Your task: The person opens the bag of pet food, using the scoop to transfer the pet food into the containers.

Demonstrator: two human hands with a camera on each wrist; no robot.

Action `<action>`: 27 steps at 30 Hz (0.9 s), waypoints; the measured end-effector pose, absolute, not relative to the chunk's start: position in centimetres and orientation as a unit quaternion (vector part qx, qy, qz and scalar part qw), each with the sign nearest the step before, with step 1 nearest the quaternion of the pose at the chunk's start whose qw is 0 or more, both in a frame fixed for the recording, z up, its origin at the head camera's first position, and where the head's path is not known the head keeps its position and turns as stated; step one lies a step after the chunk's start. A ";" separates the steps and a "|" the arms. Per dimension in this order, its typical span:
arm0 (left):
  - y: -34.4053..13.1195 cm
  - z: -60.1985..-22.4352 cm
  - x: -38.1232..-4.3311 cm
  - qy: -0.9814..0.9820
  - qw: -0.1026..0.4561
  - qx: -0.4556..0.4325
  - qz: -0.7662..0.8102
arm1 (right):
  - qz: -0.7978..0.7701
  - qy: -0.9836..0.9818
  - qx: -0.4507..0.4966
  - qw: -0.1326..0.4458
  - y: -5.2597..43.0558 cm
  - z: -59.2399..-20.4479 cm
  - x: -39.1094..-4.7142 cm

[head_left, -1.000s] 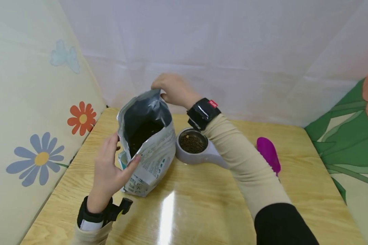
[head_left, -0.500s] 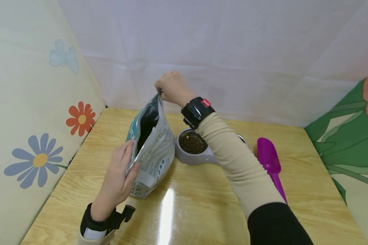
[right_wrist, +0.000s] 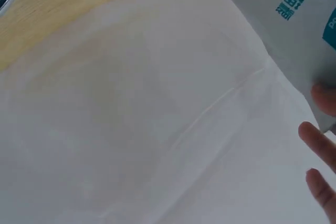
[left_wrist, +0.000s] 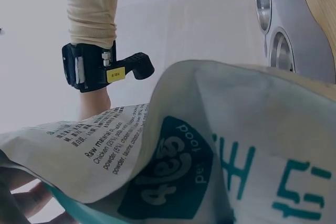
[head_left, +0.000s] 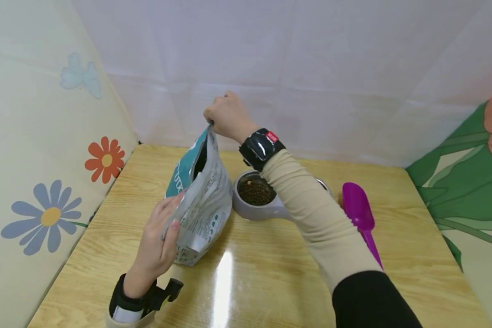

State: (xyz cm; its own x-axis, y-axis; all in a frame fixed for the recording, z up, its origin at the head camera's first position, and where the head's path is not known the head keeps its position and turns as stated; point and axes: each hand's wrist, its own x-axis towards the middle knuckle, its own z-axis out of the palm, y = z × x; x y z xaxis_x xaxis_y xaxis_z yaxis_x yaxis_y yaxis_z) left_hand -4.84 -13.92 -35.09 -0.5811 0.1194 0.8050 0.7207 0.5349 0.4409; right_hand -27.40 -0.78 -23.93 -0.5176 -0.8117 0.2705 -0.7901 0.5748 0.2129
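A white and teal cat food bag stands on the table, its mouth narrowed to a slit that hides most of the inside. My left hand grips the near edge of the mouth, thumb on the printed white side and fingers on the teal side. At the far top corner, my right hand pinches the bag's edge. In the left wrist view, the printed bag fills the lower part. The right wrist view has the bag at upper right, with the thumb pressed on it.
A light grey double pet bowl stands right of the bag, brown kibble in its left cup. My right forearm partly covers the other cup. Further right lies a purple scoop. Cloth-covered walls border the wooden table.
The bag's wide mouth has been drawn together into a narrow slit, and its teal side has come into view. My left hand has shifted right and down; the right hand stays at the far corner.
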 end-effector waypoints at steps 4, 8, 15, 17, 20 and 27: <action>-13.8 -35.2 -4.9 -0.788 0.372 -0.273 -0.409 | -0.053 -0.849 0.494 0.181 -0.5 -23.9 -27.2; -14.0 -35.2 -4.9 -0.789 0.369 -0.272 -0.409 | 0.013 -0.807 0.559 0.188 -0.1 -24.2 -26.9; -14.1 -35.2 -4.9 -0.794 0.371 -0.269 -0.401 | 0.111 -0.754 0.622 0.180 -0.3 -24.8 -26.1; -14.1 -35.2 -4.9 -0.794 0.373 -0.270 -0.397 | 0.103 -0.760 0.615 0.184 -0.4 -24.9 -26.0; -13.9 -35.2 -4.8 -0.795 0.374 -0.272 -0.393 | 0.086 -0.771 0.603 0.187 -0.4 -25.0 -26.0; -13.7 -35.3 -4.5 -0.800 0.365 -0.261 -0.398 | 0.058 -0.790 0.578 0.196 -0.4 -25.0 -25.9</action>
State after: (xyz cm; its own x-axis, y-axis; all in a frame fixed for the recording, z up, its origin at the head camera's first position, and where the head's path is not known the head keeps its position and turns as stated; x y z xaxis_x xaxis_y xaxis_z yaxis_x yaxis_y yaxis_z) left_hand -4.51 -13.71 -35.28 -0.5967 0.1269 0.7923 0.7081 0.5477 0.4456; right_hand -25.86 -0.39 -24.96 -0.2563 -0.8905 0.3760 -0.9356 0.3262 0.1349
